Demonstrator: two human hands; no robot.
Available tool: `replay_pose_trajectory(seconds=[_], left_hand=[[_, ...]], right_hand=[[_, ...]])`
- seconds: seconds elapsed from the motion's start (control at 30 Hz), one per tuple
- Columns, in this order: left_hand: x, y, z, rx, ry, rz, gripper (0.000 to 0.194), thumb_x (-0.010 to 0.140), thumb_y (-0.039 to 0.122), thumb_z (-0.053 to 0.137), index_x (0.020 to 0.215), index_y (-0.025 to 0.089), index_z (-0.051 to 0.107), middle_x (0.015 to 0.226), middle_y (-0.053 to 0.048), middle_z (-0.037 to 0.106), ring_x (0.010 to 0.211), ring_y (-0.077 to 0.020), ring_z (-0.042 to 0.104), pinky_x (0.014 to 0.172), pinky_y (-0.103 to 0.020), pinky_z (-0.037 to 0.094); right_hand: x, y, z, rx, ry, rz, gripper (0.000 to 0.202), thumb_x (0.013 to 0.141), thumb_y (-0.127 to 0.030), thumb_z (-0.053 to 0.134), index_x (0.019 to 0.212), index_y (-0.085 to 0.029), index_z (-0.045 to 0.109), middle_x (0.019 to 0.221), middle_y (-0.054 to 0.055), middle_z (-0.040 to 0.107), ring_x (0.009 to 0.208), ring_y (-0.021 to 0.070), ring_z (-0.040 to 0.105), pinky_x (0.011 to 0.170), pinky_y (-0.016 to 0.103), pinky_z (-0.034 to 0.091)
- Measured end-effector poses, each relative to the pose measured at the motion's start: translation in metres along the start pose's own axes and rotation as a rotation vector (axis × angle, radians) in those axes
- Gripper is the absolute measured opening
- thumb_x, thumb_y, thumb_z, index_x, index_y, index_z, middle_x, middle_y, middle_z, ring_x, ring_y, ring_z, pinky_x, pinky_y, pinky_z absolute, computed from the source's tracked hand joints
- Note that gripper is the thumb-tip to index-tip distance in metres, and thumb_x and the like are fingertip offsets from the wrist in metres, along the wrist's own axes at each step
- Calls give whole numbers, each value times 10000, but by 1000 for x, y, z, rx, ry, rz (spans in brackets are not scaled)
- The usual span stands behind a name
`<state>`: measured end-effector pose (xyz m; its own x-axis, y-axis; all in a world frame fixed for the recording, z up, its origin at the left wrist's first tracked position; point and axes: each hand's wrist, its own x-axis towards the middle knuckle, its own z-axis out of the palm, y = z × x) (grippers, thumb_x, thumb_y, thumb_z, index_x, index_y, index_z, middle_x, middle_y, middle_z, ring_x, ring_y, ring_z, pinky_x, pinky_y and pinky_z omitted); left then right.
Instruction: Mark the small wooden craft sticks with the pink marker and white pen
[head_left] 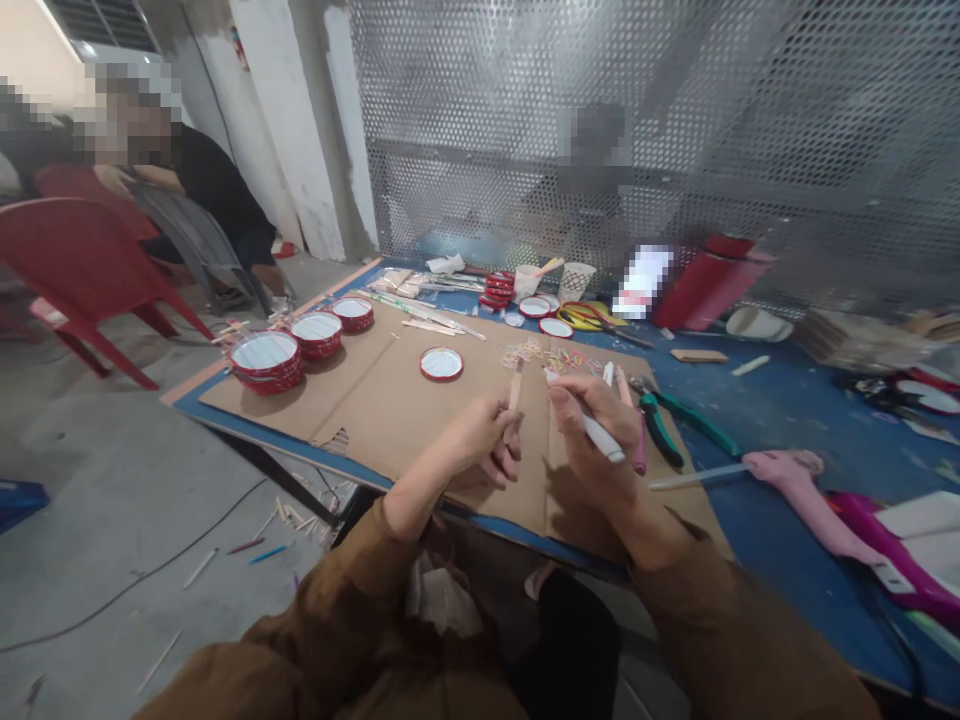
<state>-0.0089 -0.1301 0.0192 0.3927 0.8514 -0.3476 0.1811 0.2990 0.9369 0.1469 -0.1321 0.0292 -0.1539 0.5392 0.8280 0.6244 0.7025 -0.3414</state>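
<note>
Now holding stick [516, 387] in L hand [495, 442], fingers pinched on it; gripping pen [606, 441] w/ R hand [585, 452], fingers wrapped round it. Holding stick & pen over brown card [390, 400], nr. bands [574, 358].

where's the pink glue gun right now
On the head view's right side, the pink glue gun lies on the blue table, right of the right hand and the green-handled pliers.
</note>
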Motion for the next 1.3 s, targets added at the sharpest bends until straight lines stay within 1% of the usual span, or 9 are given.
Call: replay_pose_trajectory(seconds=[0.1,0.2,0.3,0.4,0.6,0.73,0.87,1.07,1.3], left_hand=[[3,-7,3,-128,116,149,129,983,325,396,983,197,414,653,67,523,420,-76,560,402,-180,493],[2,-14,3,-145,137,219,124,965,311,441,985,189,435,678,57,531,464,-72,576,408,-164,497],[3,-15,2,-117,104,180,115,944,289,493,974,183,460,655,65,522,471,-57,570,417,-134,489],[6,-11,2,-115,65,98,77,944,252,481,938,176,473,625,64,523,459,-50,560,425,-128,489],[4,-5,4,-98,84,69,71,939,193,454,875,169,472,607,51,539,444,-63,550,417,-153,491],[2,-3,4,-84,96,61,88,949,151,413,874,173,452,609,57,529,447,-57,544,413,-143,485],[1,-2,5,-70,94,53,108,958,140,381,871,177,435,626,54,526,455,-59,543,404,-148,486],[1,-5,4,-52,74,77,101,966,180,390,874,182,432,653,48,542,473,-63,568,410,-144,483],[-1,-5,3,-21,65,98,98,967,201,376,878,188,417,643,67,530,401,-59,548,380,-148,465]], right_hand=[[0,0,1,12,32,-15,137,965,-298,549,899,-235,652,830,32,732,748,179,675,740,317,512],[2,-4,0,43,-2,-38,121,953,-277,557,908,-232,659,862,43,736,805,190,684,799,338,511],[4,-6,-2,87,-30,-27,148,951,-280,536,922,-228,671,850,41,724,810,196,683,826,359,508],[3,-4,-1,116,-33,21,216,970,-290,488,894,-228,681,722,14,672,729,184,661,812,359,509],[4,-4,3,98,-61,101,254,986,-272,453,885,-229,682,595,-21,592,631,170,605,789,343,492],[5,-4,3,51,-71,71,240,973,-263,461,864,-227,671,593,-32,592,593,156,589,741,318,476],[7,-3,3,17,-100,59,227,967,-257,461,877,-226,666,596,-35,590,585,149,588,750,312,477],[8,0,6,77,-112,84,222,964,-281,469,867,-208,655,694,3,641,630,157,605,670,287,477],[9,-1,5,93,-123,92,200,962,-263,479,875,-199,648,753,15,667,670,154,615,695,281,481]])
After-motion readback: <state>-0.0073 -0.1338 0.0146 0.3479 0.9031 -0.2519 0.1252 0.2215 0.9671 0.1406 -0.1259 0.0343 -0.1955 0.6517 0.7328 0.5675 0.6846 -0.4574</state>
